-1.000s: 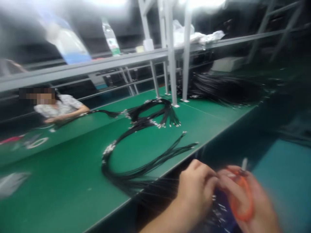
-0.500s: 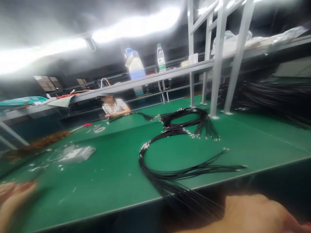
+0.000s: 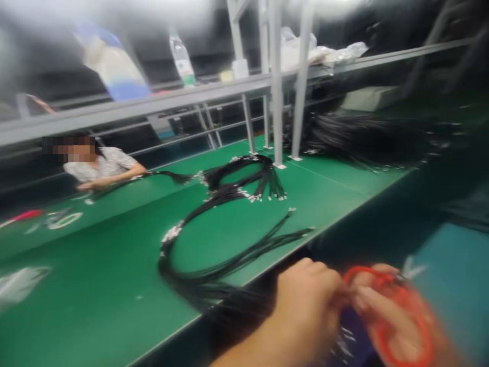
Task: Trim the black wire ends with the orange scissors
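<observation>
Below the front edge of the green bench (image 3: 95, 285), my left hand (image 3: 305, 306) is closed, its fingers pinched at thin black wires (image 3: 244, 306) that hang off the edge. My right hand (image 3: 393, 321) is wrapped round orange-handled scissors (image 3: 405, 311), whose metal tip (image 3: 410, 267) points up. Both hands meet at the lower right and are blurred. A long bundle of black wires with metal ends (image 3: 214, 224) curves across the bench in front of them.
Grey frame posts (image 3: 275, 86) stand on the bench. A big heap of black wires (image 3: 367, 137) lies at the back right. A person in a pale top (image 3: 101, 168) works at the far left. Bottles (image 3: 182, 58) stand on the upper shelf. A pale packet (image 3: 21, 283) lies at left.
Half a second ago the view swung left and up, away from my hands. It has swung back, and both hands are together again with the scissors, much as a second ago.
</observation>
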`<state>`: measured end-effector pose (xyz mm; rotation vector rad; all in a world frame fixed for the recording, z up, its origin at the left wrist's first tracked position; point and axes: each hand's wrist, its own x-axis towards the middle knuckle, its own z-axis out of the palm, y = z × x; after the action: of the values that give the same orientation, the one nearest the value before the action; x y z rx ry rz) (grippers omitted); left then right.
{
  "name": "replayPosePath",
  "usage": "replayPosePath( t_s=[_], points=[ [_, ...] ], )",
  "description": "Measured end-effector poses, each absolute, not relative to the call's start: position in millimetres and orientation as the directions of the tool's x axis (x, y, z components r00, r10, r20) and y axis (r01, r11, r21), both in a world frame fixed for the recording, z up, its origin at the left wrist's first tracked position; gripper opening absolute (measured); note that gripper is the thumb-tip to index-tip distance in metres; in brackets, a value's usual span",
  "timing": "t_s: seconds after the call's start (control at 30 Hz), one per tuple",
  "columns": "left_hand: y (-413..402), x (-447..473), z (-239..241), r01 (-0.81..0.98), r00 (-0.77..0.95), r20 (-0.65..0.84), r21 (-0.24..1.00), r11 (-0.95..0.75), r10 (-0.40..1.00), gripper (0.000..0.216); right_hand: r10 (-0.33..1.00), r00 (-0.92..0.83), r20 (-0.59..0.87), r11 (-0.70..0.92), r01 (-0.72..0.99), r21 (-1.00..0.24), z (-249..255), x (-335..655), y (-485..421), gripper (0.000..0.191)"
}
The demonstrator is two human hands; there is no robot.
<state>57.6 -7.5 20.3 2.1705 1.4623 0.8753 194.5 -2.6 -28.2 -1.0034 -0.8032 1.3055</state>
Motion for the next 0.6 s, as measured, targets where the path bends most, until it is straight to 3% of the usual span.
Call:
replayPosePath(
  t_s=[0.1, 0.2, 0.3, 0.4, 0.6],
  points=[
    [-3.8, 50.6, 21.2, 0.585, 0.210, 0.201, 0.758, -0.287, 0.957, 0.013, 0.981, 0.163, -0.108, -0.017, -0.480, -0.877, -11.6, 188.8, 5.0, 0.028],
    [2.1, 43.1, 18.0, 0.446, 0.174, 0.139, 0.872, -0.204, 0.975, 0.013, 0.954, 0.292, -0.062, 0.129, -0.592, -0.795, -2.5, 190.5, 11.4, 0.027],
    [4.3, 38.6, 16.7, 0.286, 0.209, 0.074, 0.949, -0.133, 0.975, 0.007, 0.978, 0.196, -0.078, 0.057, -0.601, -0.797, 3.9, 186.6, 5.9, 0.025],
    [2.4, 37.5, 17.1, 0.232, 0.233, 0.078, 0.964, -0.133, 0.969, 0.009, 0.991, 0.077, -0.109, -0.034, -0.642, -0.766, 6.3, 176.6, -4.9, 0.029],
    [-2.5, 39.0, 16.6, 0.326, 0.192, 0.115, 0.929, -0.174, 0.974, 0.010, 0.986, 0.117, -0.116, -0.013, -0.647, -0.762, 5.0, 166.1, -7.4, 0.034]
  ],
)
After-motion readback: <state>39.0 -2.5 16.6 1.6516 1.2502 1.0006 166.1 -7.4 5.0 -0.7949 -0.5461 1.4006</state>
